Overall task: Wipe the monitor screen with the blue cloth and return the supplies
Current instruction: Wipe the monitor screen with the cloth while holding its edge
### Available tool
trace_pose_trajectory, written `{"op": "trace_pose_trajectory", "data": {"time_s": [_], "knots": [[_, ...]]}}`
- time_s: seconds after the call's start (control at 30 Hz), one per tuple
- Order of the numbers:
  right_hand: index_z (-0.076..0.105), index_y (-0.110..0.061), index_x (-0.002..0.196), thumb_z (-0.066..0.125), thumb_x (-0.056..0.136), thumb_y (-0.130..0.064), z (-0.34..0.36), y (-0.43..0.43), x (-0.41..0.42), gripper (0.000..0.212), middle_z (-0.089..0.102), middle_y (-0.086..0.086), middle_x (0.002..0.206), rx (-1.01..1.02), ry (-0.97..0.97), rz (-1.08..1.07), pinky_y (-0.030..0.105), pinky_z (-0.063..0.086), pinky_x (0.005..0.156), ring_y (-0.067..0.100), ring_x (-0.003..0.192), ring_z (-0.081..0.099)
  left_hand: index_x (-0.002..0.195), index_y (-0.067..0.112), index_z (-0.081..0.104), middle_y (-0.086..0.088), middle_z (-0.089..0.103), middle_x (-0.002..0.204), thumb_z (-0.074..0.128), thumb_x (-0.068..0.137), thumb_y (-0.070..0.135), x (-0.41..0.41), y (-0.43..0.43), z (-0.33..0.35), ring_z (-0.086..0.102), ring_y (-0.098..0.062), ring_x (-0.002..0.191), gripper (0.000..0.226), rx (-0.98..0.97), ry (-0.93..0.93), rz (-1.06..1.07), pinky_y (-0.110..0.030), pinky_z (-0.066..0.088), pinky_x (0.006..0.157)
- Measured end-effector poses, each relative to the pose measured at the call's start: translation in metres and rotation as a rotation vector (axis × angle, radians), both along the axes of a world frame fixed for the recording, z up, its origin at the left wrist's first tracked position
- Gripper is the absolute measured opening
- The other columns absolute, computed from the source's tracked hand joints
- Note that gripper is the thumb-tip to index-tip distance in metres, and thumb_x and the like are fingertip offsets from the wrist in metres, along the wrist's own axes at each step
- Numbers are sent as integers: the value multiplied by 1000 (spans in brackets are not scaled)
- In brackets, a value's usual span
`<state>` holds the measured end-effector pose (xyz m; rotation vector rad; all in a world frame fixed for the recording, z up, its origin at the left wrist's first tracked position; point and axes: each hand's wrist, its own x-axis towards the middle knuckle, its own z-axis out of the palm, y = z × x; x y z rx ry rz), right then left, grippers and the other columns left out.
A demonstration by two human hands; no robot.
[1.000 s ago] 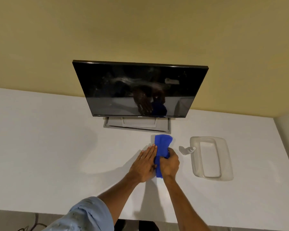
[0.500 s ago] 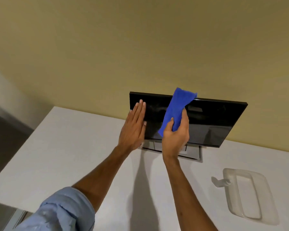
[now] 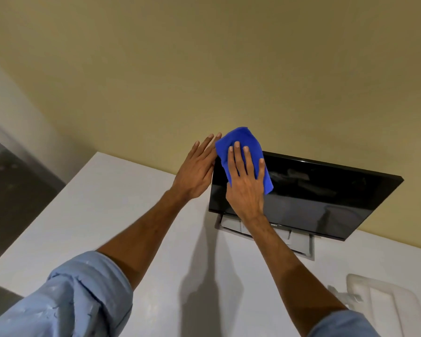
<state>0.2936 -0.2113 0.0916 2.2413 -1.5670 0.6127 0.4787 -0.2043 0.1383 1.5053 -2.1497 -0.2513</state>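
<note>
The blue cloth (image 3: 243, 155) lies flat against the upper left corner of the monitor (image 3: 314, 190), its top edge reaching past the screen's upper rim. The right hand (image 3: 247, 183) presses it there with the palm, fingers spread and straight over the fabric — a flat press, not a closed fist around it. The left hand (image 3: 196, 170) is open too, fingers together and extended, set against the monitor's left edge just beside the cloth; whether its fingertips curl behind the frame cannot be told.

The monitor is dark and tilted back, standing on a grey base (image 3: 297, 242) on the white table (image 3: 107, 215), close to the yellow wall (image 3: 204, 69). Both forearms are bare, with light blue sleeves (image 3: 66, 300) rolled up near the elbows.

At the lower right, well apart from the monitor, sits a pale translucent tray (image 3: 387, 305), with a small white bottle (image 3: 348, 296) at its left side — blurred, so its details are unclear.
</note>
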Motion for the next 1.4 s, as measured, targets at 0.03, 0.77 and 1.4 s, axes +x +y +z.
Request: {"op": "trace_pose_trajectory", "data": {"time_s": [0.03, 0.77, 1.4], "knots": [[5, -17, 175, 61, 92, -11, -1, -4, -1, 100, -1, 3, 183, 8, 20, 19, 63, 2, 134, 27, 170, 2, 178, 18, 21, 2, 16, 187, 14, 112, 24, 1, 0, 0, 9, -19, 175, 67, -4, 12, -5, -47, 7, 144], [-18, -14, 171, 50, 104, 5, -81, 22, -39, 97, -21, 6, 179, 329, 598, 400, 55, -1, 135, 26, 167, -15, 174, 18, 37, 4, 33, 182, 13, 120, 36, -3, -12, -10, 15, -15, 174, 62, -98, 87, 86, -46, 12, 143], [13, -15, 174, 57, 89, 6, -62, 8, -35, 98, 3, 3, 183, 73, 279, 211, 54, -4, 135, 23, 169, 3, 174, 12, 36, -1, 31, 183, 17, 121, 28, -15, -3, -15, 16, -19, 174, 59, -96, 144, 111, -49, 13, 143]]}}
